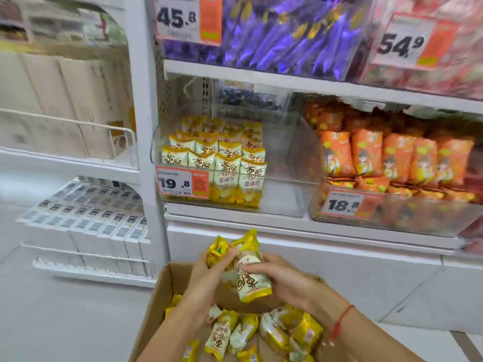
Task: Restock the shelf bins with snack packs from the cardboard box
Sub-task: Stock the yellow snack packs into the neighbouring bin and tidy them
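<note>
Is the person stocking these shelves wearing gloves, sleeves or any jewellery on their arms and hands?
No gloves and no sleeves show: both forearms are bare up to the edge of the picture. The left hand wears nothing visible. The right hand has a thin red string bracelet round its wrist, with a loose end hanging down. No watch or rings can be made out, though the picture is somewhat blurred.

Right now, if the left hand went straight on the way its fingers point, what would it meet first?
The left hand points up and right, already gripping the yellow snack packs, so those come first. Just past them is the right hand, holding the same bundle from the other side.
</note>
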The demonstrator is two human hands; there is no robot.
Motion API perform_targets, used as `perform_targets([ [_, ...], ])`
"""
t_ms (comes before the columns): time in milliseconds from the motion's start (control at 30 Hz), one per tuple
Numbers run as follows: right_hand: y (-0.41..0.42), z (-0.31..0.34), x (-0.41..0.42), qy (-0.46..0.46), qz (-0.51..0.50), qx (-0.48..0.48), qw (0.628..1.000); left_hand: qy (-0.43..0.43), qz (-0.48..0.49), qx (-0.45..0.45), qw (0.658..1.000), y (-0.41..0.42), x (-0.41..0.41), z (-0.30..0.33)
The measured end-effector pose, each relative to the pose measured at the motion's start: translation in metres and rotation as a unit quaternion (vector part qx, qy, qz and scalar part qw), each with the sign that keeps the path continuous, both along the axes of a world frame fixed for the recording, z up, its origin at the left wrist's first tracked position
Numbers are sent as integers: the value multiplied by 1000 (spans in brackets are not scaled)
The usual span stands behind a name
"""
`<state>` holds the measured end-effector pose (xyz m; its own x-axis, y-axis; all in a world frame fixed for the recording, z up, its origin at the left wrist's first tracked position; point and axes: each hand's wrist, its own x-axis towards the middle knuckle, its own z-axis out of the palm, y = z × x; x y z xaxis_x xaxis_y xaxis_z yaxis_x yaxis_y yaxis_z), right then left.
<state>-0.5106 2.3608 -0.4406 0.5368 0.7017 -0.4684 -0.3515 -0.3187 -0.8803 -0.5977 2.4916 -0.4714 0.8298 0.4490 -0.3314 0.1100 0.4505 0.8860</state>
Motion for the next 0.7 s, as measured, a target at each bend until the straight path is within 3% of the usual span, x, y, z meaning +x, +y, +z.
perform_targets([
  [167, -7, 81, 19, -168, -30, -37, 985, -145, 53, 24, 988, 22, 6, 50],
  [367, -11, 148, 44, -365, -69, 6, 928, -187, 39, 201, 961, 44, 19, 118],
  [433, -10, 161, 54, -458, -108, -13, 882, -198, 46, 236, 950, 49, 34, 139],
  [533, -2, 170, 73, -615, -163, -101, 765, -192, 52, 275, 941, 67, 65, 160],
  [633, 13, 172, 97, -745, -109, -177, 634, -192, 36, 332, 923, 86, 100, 160],
  [700, 29, 173, 115, -775, -75, -226, 585, -192, 28, 363, 911, 95, 118, 156],
])
